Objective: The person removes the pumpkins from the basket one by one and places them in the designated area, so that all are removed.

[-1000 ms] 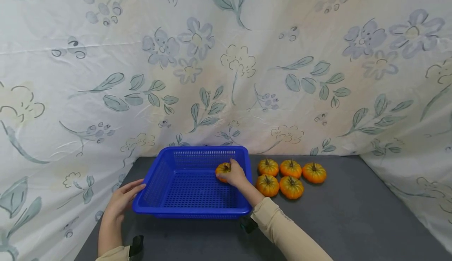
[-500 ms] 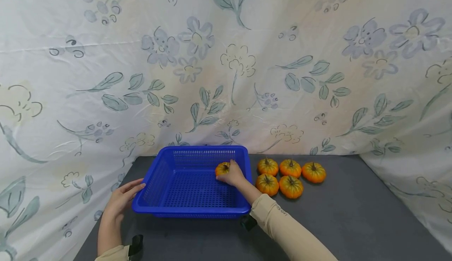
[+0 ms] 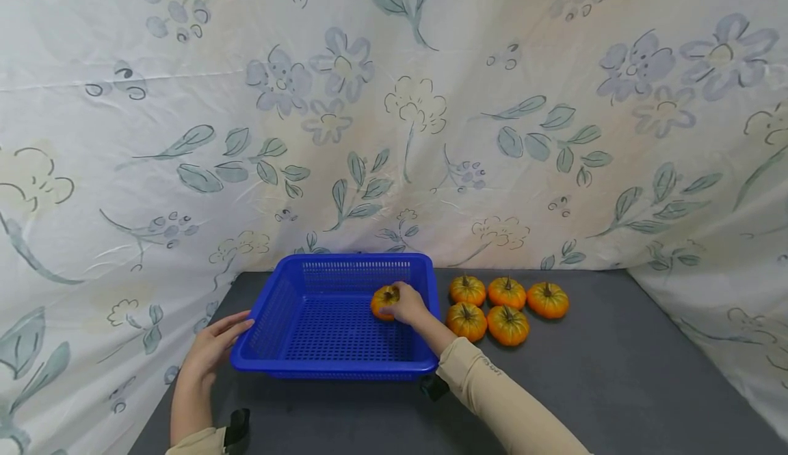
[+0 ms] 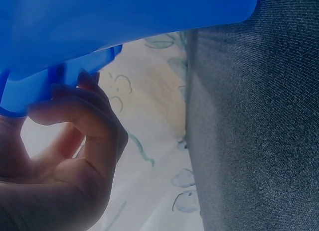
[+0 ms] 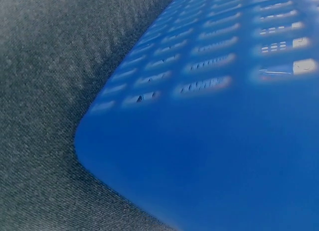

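A blue plastic basket (image 3: 345, 371) with slotted walls stands on the dark table. My left hand (image 3: 209, 349) grips its left rim; in the left wrist view that hand (image 4: 84, 146) has its fingers curled against the rim (image 4: 30, 91). Inside the basket, toward the right side, my right hand (image 3: 411, 306) holds a small orange pumpkin (image 3: 383, 300) from its right. Part of the pumpkin is hidden behind the fingers. The right wrist view has only the basket's outer wall (image 5: 164, 141) and the table, with no hand in it.
Several more small pumpkins (image 3: 507, 326) sit in a cluster on the dark tabletop (image 3: 615, 373), just right of the basket. A floral cloth (image 3: 394, 133) hangs behind the table and along its sides.
The pumpkin has shifted slightly left and toward me within the basket, and my right fingers have changed position on it. My left hand stays at the rim.
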The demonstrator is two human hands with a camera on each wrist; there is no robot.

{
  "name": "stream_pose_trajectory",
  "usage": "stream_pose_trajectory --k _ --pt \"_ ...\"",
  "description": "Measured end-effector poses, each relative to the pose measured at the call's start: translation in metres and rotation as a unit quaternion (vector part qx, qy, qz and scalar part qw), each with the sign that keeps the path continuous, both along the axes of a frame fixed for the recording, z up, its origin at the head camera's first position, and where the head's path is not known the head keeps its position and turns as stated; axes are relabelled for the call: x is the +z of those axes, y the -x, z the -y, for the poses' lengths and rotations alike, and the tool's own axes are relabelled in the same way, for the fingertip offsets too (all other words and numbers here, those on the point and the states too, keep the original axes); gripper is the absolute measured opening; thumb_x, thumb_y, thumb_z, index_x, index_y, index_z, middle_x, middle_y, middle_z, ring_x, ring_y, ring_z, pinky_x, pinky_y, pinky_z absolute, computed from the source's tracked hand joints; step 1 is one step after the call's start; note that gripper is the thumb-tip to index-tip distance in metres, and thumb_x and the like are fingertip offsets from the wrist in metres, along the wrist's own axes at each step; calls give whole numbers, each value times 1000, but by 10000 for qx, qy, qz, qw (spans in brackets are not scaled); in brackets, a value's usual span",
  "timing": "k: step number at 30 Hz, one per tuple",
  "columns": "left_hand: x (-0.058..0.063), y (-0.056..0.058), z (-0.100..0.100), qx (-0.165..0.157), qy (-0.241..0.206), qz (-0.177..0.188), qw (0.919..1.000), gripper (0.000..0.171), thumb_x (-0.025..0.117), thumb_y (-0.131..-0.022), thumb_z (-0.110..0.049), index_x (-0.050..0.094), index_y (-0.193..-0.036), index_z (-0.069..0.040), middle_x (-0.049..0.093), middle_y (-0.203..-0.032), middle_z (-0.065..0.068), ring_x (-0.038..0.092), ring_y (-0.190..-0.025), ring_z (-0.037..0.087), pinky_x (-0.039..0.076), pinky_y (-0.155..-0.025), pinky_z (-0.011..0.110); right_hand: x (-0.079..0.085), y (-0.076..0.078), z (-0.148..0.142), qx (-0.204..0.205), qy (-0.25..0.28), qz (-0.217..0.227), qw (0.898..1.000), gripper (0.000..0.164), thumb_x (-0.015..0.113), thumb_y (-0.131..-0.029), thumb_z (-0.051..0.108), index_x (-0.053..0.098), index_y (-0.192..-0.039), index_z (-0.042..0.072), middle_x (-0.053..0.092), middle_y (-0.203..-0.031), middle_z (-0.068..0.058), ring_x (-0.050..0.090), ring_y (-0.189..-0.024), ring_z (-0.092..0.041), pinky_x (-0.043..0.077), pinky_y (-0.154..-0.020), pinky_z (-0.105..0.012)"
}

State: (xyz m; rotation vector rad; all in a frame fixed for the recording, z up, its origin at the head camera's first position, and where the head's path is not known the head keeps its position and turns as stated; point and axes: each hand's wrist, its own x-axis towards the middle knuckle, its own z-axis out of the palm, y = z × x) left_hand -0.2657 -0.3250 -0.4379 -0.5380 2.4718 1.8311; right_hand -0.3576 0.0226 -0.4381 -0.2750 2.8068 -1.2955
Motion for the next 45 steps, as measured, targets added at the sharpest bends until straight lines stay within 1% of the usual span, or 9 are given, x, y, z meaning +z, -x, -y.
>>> stream_pose_trajectory --k 3,5,12,20,26,29,36,43,45 --pt "0 0 0 -3 10 -3 10000 77 71 -87 -47 44 -145 -5 62 -121 -5 60 -92 1 55 -79 24 0 0 0 13 -18 131 9999 48 79 -80 11 60 -122 -4 60 -125 -24 57 -117 -39 48 -98 -48" --pt "-1 0 0 -6 11 -2 10000 77 71 -87 -47 44 -145 -5 62 -122 -4 60 -93 1 56 -80 25 0 0 1 23 14 214 9998 46 79 -80 9 61 -120 -3 61 -125 -23 57 -118 -37 48 -98 -48" --pt "-1 1 0 27 95 39 9999 78 71 -86 -49 44 -145 -6 61 -125 -2 59 -94 2 55 -81 25 1 -2 1 129 -47 292 9995 55 81 -77 4 60 -127 -3 57 -132 -23 54 -124 -38 44 -105 -49" --pt "-1 1 0 37 22 24 10000 76 71 -86 -47 45 -145 -6 62 -116 -8 60 -91 1 55 -79 24 1 -3 1 234 42 360 9991 57 82 -74 3 58 -124 -4 61 -124 -22 58 -115 -35 48 -99 -47" --pt "-1 1 0 49 92 -3 9999 77 71 -86 -48 45 -144 -4 62 -124 0 60 -93 2 56 -81 27 1 -4 1 354 -175 351 9986 61 84 -73 6 59 -128 -4 59 -129 -22 56 -119 -36 45 -103 -49" --pt "0 1 0 45 120 1 9999 78 71 -86 -49 45 -144 -5 61 -126 1 60 -95 3 56 -82 28 1 -4 1 346 -217 322 9986 63 85 -72 7 59 -128 -4 58 -131 -23 55 -121 -37 44 -105 -49" --pt "-1 0 0 72 124 20 9999 78 72 -84 -50 47 -144 -6 61 -125 -1 60 -94 3 55 -83 27 -1 -5 2 323 -320 319 9985 63 85 -72 8 60 -129 -3 56 -133 -23 53 -125 -38 41 -108 -50" --pt "0 0 0 70 43 29 10000 78 73 -84 -49 47 -144 -6 63 -115 -8 60 -90 2 55 -80 26 -1 -4 1 371 -180 335 9986 63 84 -73 9 59 -129 -3 56 -132 -23 53 -125 -38 41 -108 -50" --pt "1 0 0 58 29 25 10000 78 73 -84 -49 47 -144 -6 63 -115 -8 60 -91 2 55 -80 26 0 -4 0 391 -150 359 9985 63 84 -74 10 59 -130 -3 56 -133 -23 53 -125 -38 41 -108 -50"
